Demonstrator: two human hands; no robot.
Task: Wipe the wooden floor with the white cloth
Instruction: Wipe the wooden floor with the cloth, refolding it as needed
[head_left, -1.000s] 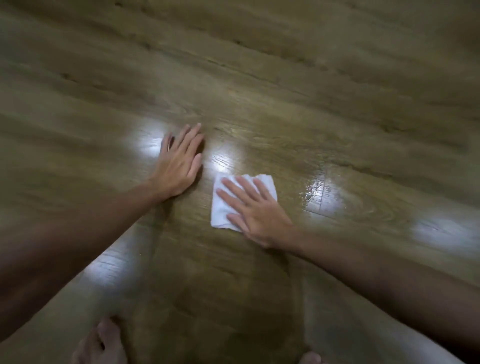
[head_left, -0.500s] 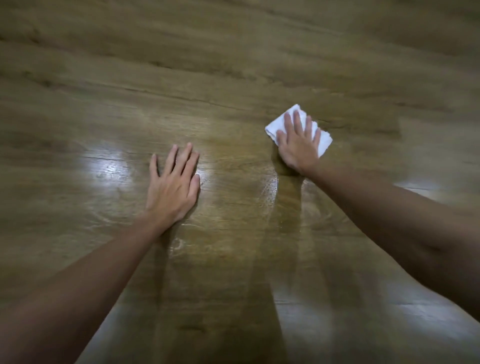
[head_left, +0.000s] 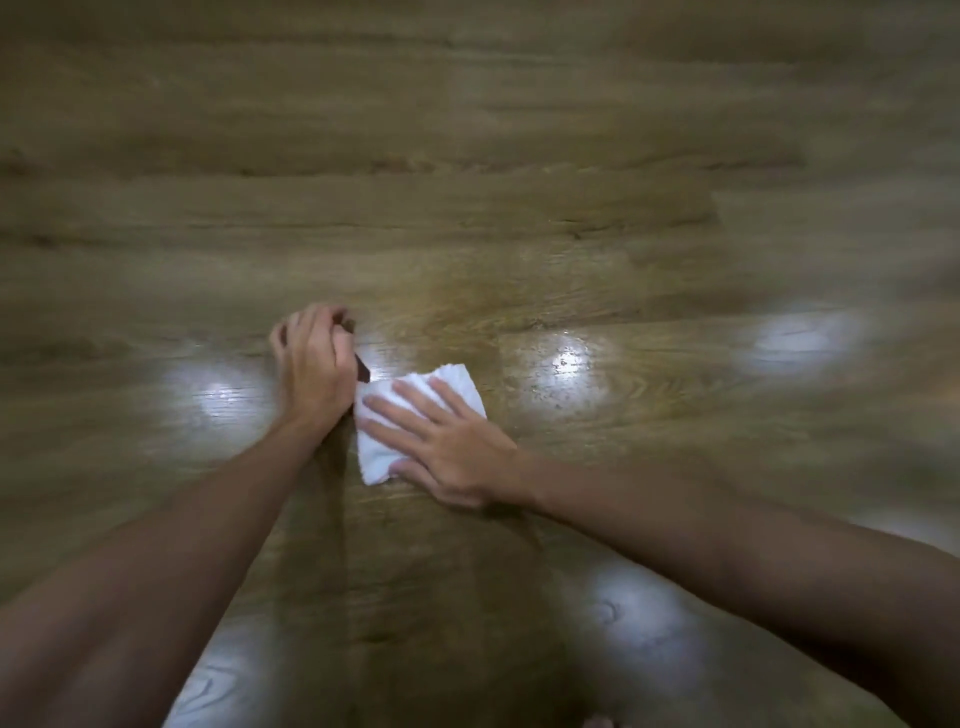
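Fingers flat — cloth dragged back beside left hand.

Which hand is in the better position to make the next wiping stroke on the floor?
Probably the right. The right hand lies flat with straight fingers on the white cloth. The left hand rests on the bare wooden floor beside it, fingers curled, seemingly only as support.

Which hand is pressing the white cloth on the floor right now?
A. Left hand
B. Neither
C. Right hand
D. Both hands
C: the right hand lies flat, fingers spread, on the cloth; the left hand rests on the floor beside it.
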